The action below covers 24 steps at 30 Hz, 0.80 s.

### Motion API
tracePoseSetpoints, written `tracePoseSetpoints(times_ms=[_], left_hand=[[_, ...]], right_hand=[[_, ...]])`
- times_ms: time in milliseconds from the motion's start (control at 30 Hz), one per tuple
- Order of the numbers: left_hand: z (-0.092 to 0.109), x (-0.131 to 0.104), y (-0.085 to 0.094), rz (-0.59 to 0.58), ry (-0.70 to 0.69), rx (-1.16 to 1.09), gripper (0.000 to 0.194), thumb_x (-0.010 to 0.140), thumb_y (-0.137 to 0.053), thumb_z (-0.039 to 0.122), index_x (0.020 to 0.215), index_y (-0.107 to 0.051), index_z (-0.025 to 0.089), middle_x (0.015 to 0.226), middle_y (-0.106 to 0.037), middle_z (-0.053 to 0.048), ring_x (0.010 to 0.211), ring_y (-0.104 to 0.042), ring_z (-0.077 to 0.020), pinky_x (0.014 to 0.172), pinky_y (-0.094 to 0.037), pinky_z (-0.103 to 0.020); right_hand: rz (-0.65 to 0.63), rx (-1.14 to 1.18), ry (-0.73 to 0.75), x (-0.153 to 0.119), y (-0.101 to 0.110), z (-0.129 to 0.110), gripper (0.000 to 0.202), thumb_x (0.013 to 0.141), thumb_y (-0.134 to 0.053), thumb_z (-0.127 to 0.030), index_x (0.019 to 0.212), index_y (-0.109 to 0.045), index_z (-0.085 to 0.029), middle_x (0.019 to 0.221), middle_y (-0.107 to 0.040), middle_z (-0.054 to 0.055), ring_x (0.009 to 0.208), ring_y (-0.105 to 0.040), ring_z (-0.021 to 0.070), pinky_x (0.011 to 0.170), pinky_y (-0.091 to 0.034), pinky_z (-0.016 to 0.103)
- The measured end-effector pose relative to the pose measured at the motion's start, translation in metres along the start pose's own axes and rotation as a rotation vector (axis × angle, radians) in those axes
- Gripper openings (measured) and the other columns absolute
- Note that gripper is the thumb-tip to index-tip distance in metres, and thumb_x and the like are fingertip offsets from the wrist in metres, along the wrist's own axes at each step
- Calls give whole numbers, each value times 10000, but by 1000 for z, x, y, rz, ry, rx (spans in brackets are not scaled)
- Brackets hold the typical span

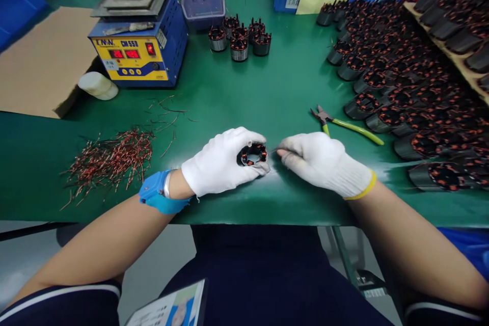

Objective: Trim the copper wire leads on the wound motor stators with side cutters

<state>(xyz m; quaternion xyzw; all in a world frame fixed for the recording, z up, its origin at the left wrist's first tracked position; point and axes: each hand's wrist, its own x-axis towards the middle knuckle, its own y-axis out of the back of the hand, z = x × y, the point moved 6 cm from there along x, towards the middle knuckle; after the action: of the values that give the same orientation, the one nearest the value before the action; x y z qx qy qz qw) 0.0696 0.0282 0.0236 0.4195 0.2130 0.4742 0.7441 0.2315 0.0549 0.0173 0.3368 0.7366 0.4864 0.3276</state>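
Observation:
My left hand (225,163), in a white glove, is wrapped round a motor stator (252,155) with copper windings, held just above the green table near its front edge. The stator's round opening faces up toward me. Just to the right, my gloved right hand (315,160) has its thumb and forefinger pinched together, close to the stator. Whatever lies between those fingertips is too small to make out. Green-handled cutting pliers (349,126) lie on the table beyond my right hand.
Cut copper wire ends (112,163) are heaped at left. A blue and yellow device (139,46) stands behind them, beside a white cylinder (98,85). Several stators (239,43) stand at the back, and many more (389,81) fill the right side. Blue bins (292,0) line the rear.

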Motion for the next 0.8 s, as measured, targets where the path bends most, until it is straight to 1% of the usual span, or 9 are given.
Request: tracePoseSetpoints(times_ms=[33, 100, 167, 200, 300, 367, 433, 633, 800], left_hand=[[-1, 0, 0, -5, 9, -1, 474, 788, -657, 481, 1171, -580, 212, 1095, -639, -24, 969, -612, -191, 858, -491, -332], [-5, 1, 3, 11, 47, -4, 471, 774, -666, 493, 1152, -588, 222, 1087, -640, -19, 940, -622, -186, 830, -494, -326], [-9, 1, 6, 41, 93, -5, 467, 761, -668, 520, 1120, -601, 228, 1063, -648, -15, 916, -632, -186, 810, -494, -325], [-11, 1, 7, 59, 116, -5, 478, 746, -673, 542, 1100, -609, 228, 1044, -654, -16, 907, -636, -190, 802, -494, -328], [-16, 2, 10, 92, 178, -8, 568, 649, -721, 611, 1047, -623, 218, 1000, -665, -22, 891, -641, -208, 781, -499, -332], [-18, 3, 11, 87, 201, -16, 622, 579, -756, 628, 1024, -625, 213, 981, -669, -21, 874, -640, -211, 762, -501, -324], [-19, 4, 11, 78, 208, -22, 632, 551, -775, 621, 1008, -627, 212, 965, -672, -17, 857, -638, -206, 747, -501, -315], [-17, 3, 10, 64, 174, 2, 568, 639, -722, 627, 1026, -624, 224, 969, -676, -16, 861, -640, -204, 732, -485, -316], [-11, 3, 9, 53, 92, 21, 507, 759, -624, 617, 1060, -599, 209, 1004, -660, -28, 865, -631, -192, 749, -483, -321]], right_hand=[[63, -14, -75, -1, 7, 10, 300, 904, -442, -372, 959, -704, -236, 864, -724, 36, 776, -653, 219, 609, -406, 289], [319, -2, -189, -9, 28, 27, 307, 896, -458, -376, 973, -705, -212, 863, -720, 62, 800, -653, 233, 658, -441, 310], [548, 71, -112, -19, 42, 25, 307, 877, -510, -402, 996, -691, -186, 874, -706, 74, 802, -646, 216, 710, -466, 306], [577, 94, -13, -22, 43, 17, 326, 851, -552, -434, 1016, -681, -184, 893, -698, 70, 788, -640, 204, 709, -470, 296], [364, -52, 200, -19, 21, -18, 452, 781, -619, -495, 1130, -633, -208, 1073, -665, 73, 743, -626, 197, 615, -432, 293], [228, -220, 177, -13, 3, -31, 405, 836, -548, -451, 1167, -615, -228, 1163, -638, 75, 704, -618, 195, 551, -362, 296], [139, -282, 153, -7, -10, -36, 327, 903, -446, -386, 1109, -640, -222, 1096, -656, 77, 675, -607, 188, 536, -311, 293], [4, 213, 111, 2, -11, -15, 301, 927, -432, -365, 930, -693, -216, 822, -681, 13, 720, -594, 147, 610, -346, 243], [1, 184, -116, 6, -4, 1, 328, 876, -463, -419, 799, -706, -214, 656, -639, 1, 564, -514, 142, 517, -262, 261]])
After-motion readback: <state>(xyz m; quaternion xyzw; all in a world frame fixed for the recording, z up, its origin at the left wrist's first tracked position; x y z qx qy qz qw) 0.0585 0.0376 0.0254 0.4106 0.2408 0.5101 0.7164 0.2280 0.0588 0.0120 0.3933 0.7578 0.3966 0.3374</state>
